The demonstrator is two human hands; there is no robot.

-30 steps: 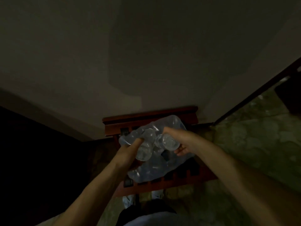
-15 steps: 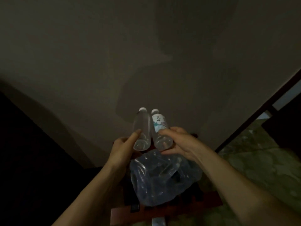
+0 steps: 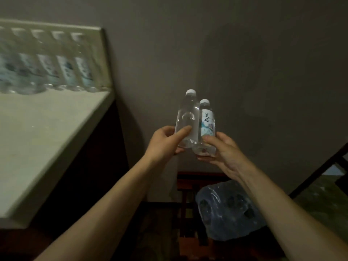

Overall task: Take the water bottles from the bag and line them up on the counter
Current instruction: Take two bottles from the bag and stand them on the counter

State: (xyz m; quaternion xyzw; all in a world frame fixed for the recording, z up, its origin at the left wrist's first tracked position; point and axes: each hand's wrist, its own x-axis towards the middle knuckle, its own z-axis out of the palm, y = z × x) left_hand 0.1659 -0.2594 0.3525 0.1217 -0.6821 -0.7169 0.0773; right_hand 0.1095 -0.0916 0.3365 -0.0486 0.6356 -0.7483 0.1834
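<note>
My left hand (image 3: 165,142) grips a clear water bottle (image 3: 187,117) near its base, its white cap pointing up. Beside it, touching, my right hand (image 3: 220,149) holds a second water bottle (image 3: 207,123) whose label faces me. Both are held upright in the air before the wall. Below them to the right, the clear plastic bag (image 3: 226,210) with more bottles inside rests on a red wooden stool (image 3: 188,183). Along the back of the pale counter (image 3: 47,136) at the left stands a blurred row of several labelled bottles (image 3: 47,68).
The counter's right edge ends near the wall corner, with a dark cabinet front (image 3: 90,176) beneath it. A dark door frame (image 3: 318,176) runs diagonally at the right, with greenish floor (image 3: 323,196) beyond it.
Both hands pulled a bottle each out of the bag and raised them. My view swung left, so the counter with its row of bottles came into sight.
</note>
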